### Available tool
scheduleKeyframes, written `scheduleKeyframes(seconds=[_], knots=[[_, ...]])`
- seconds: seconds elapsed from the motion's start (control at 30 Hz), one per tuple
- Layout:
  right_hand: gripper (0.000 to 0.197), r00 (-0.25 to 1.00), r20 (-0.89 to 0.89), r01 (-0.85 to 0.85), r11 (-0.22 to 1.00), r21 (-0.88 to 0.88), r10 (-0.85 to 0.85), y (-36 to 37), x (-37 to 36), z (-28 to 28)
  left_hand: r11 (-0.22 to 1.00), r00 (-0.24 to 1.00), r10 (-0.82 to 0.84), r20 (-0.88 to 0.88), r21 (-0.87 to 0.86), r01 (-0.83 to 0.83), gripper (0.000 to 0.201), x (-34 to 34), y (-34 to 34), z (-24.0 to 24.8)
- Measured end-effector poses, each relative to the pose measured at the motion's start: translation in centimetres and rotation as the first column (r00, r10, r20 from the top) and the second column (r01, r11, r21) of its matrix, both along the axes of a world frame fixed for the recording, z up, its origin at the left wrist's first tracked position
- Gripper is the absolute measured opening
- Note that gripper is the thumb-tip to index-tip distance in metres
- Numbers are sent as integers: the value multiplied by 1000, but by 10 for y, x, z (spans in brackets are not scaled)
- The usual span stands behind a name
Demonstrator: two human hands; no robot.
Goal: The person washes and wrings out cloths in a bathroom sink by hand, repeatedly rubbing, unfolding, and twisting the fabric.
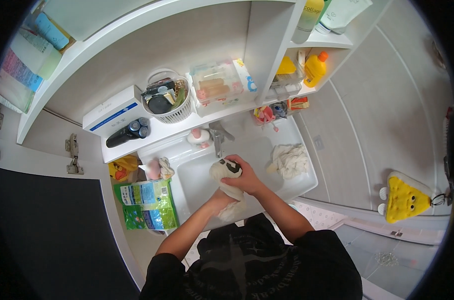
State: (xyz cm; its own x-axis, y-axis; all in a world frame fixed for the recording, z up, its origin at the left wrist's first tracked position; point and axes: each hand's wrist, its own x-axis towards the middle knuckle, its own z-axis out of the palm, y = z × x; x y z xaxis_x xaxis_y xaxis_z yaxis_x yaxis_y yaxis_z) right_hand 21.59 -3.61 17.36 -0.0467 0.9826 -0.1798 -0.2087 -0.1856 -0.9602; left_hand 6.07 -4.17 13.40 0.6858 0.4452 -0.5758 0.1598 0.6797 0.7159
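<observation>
Above the near half of the white sink (189, 175), both my hands are on a white, soft-looking item with black patches (221, 171). Its upper end is rounded, and its paler lower part hangs down by my left wrist; I cannot make out its exact kind. My right hand (247, 175) closes around the upper part from the right. Lower down, my left hand (220, 201) grips it, its fingers mostly hidden by the item. Just beyond stands the metal faucet (218, 142). A crumpled white cloth (290, 161) lies on the sink's right side.
A pink-and-white bottle (198, 136) stands left of the faucet. The shelf behind holds a shaver (128, 132), a white box (113, 110), a round basket (176, 115) and a clear container (217, 82). A green packet (147, 205) sits left of the sink; a yellow triangular sponge-like thing (404, 197) hangs at right.
</observation>
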Motion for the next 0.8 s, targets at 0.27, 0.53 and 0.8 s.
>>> scheduleKeyframes(seconds=[0.27,0.53,0.8], knots=[[67,980,113,171,984,-41,-165,0,4,-30,999,996,20,-85,50,-16,59,3,1,-9],[63,894,-115,418,898,-138,-434,-4,6,-25,694,794,510,330,-703,-154,60,-30,8,-15],[82,937,245,227,968,105,-247,-16,-4,-2,934,996,84,-3,350,-78,69,4,7,21]])
